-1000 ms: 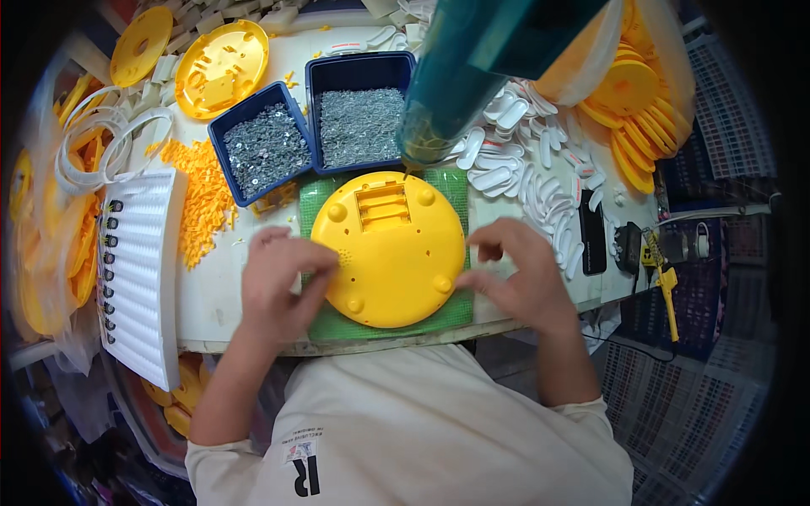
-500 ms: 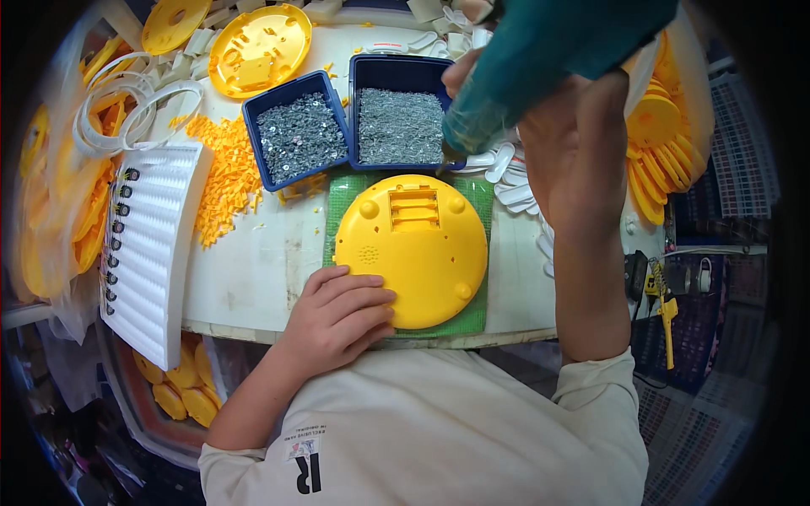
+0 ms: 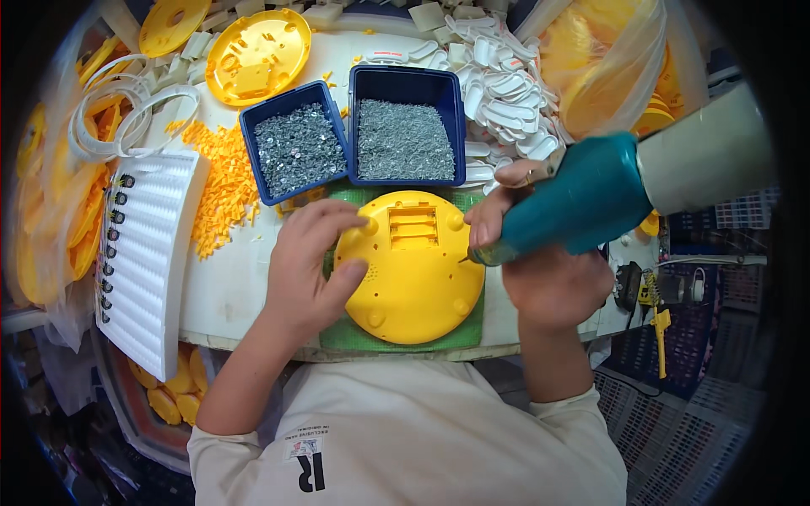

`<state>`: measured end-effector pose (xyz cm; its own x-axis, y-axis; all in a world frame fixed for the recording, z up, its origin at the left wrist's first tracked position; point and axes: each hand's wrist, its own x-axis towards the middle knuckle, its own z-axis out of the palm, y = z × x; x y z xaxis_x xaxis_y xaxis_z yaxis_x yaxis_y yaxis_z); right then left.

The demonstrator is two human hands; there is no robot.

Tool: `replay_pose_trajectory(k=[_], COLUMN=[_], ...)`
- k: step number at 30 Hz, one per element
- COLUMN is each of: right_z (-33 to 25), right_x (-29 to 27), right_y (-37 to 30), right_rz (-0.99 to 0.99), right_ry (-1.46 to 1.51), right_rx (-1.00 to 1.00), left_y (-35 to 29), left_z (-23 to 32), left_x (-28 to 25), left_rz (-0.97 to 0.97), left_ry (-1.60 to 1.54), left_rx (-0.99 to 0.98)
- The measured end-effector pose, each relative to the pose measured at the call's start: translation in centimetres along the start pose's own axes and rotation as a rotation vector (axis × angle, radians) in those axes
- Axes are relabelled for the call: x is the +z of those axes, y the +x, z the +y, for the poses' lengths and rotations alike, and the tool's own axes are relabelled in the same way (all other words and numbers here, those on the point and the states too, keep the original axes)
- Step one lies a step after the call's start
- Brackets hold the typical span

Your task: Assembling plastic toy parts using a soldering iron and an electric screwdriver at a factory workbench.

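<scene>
Yellow casing [image 3: 409,291] lies near the front table edge [image 3: 215,338].

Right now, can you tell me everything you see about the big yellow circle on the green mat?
The round casing looks like smooth, shiny yellow plastic. It lies on the green mat, with an open rectangular compartment near its far edge, four rounded bumps, small holes and a patch of tiny holes. The left hand is over its left side, the tip of a teal power tool at its right; I can't tell if either touches.
</scene>
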<state>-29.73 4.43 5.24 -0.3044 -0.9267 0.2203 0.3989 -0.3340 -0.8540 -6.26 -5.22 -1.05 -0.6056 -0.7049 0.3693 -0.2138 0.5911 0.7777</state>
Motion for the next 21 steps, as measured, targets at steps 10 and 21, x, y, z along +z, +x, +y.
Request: replay_pose_trajectory(k=[10,21], right_z=[2.2,3.3], right_x=[-0.8,-1.0], right_y=[-0.5,-1.3], right_rz=[-0.088,-0.103], right_ry=[-0.078,-0.239], right_rx=[-0.043,-0.011], left_y=[0.5,0.4], left_z=[0.3,0.2], left_x=[2.3,2.3], left_rz=[-0.089,-0.090], left_ry=[0.110,0.111], left_rx=[-0.231,-0.239])
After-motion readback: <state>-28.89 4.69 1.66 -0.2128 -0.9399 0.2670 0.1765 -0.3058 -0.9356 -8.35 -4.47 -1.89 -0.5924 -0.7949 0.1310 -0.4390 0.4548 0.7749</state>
